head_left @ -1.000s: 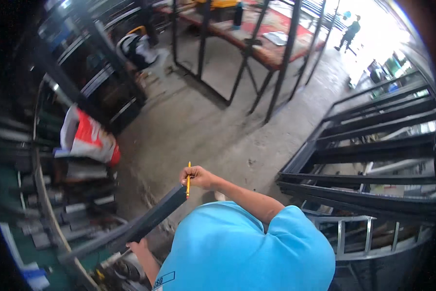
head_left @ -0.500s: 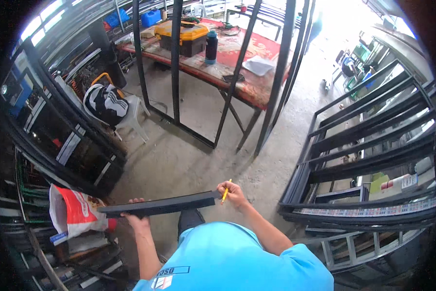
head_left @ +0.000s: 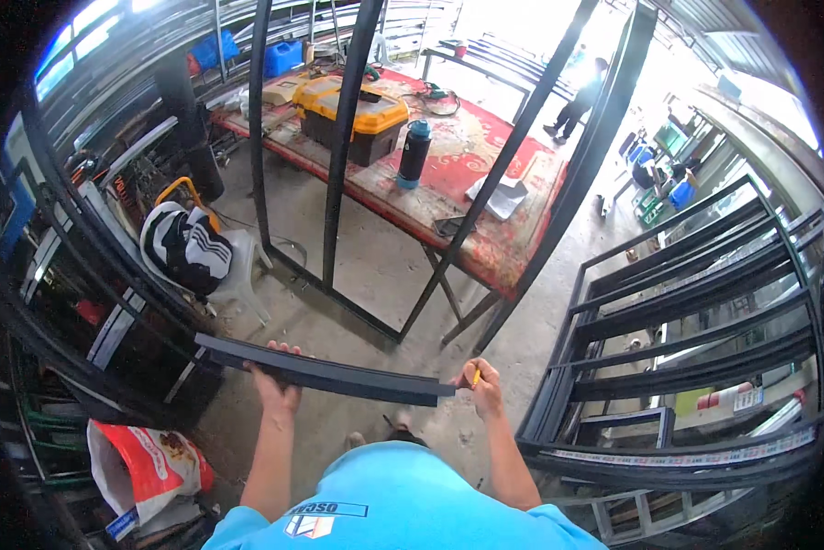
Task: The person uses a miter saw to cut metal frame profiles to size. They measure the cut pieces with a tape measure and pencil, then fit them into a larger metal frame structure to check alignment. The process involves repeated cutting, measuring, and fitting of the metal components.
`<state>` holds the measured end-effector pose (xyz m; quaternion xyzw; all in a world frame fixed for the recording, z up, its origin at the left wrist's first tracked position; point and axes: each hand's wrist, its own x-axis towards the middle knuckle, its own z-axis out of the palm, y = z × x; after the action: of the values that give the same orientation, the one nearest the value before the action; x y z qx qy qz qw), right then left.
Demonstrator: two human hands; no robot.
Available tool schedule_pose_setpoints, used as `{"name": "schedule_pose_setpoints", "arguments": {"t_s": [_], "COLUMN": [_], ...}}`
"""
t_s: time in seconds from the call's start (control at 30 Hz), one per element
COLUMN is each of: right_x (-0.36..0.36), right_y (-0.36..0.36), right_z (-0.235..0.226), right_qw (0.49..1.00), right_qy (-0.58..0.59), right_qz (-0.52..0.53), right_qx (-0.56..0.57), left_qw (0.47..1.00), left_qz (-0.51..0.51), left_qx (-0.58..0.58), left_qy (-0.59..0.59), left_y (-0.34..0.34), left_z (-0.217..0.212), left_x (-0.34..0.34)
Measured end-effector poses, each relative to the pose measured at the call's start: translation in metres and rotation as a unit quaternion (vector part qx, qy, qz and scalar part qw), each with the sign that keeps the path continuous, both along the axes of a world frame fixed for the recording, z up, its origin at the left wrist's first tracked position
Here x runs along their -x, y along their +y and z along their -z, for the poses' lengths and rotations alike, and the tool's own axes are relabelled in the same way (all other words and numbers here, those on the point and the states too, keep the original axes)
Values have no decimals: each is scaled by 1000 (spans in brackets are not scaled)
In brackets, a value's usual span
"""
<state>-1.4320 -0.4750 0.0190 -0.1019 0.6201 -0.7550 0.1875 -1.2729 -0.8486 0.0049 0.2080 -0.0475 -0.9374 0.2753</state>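
A long dark grey metal profile (head_left: pixel 338 371) lies across in front of my body, its right end a little lower than its left. My left hand (head_left: pixel 276 392) grips it left of its middle, with fingertips showing over the far edge. A yellow pencil (head_left: pixel 477 377) is in my right hand (head_left: pixel 487 390), by the profile's right end. There a narrower tab (head_left: pixel 446 390) sticks out, and my right fingers are close to it or touching it; I cannot tell which.
A tall black frame (head_left: pixel 361 312) stands ahead. Behind it, a red-covered table (head_left: pixel 522 234) bears a yellow-lidded toolbox (head_left: pixel 352 115) and a dark bottle (head_left: pixel 414 154). Stacked black frames (head_left: pixel 696 316) are at right. A bag (head_left: pixel 187 247) rests on a white chair (head_left: pixel 242 275) at left.
The profile has moved right and swung, its left end now higher than its right. Both hands have shifted right with it. The view has shifted, showing more of the table and a distant person.
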Motion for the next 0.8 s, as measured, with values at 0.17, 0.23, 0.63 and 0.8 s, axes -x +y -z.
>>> {"name": "schedule_pose_setpoints", "arguments": {"t_s": [0.17, 0.23, 0.63, 0.8], "right_x": [57, 82, 183, 218], "right_y": [17, 13, -91, -122], "right_z": [-7, -4, -94, -116], "right_qw": [994, 993, 902, 861], "right_qy": [20, 28, 219, 340], "right_qz": [43, 58, -242, -59], "right_qx": [-102, -100, -282, -374], "left_qw": [998, 995, 961, 946], "left_qz": [48, 62, 200, 240], "left_qx": [47, 80, 170, 164], "left_qy": [16, 12, 88, 142], "left_y": [6, 6, 12, 0], "left_z": [-10, -17, -75, -105], "left_x": [73, 98, 293, 373]}}
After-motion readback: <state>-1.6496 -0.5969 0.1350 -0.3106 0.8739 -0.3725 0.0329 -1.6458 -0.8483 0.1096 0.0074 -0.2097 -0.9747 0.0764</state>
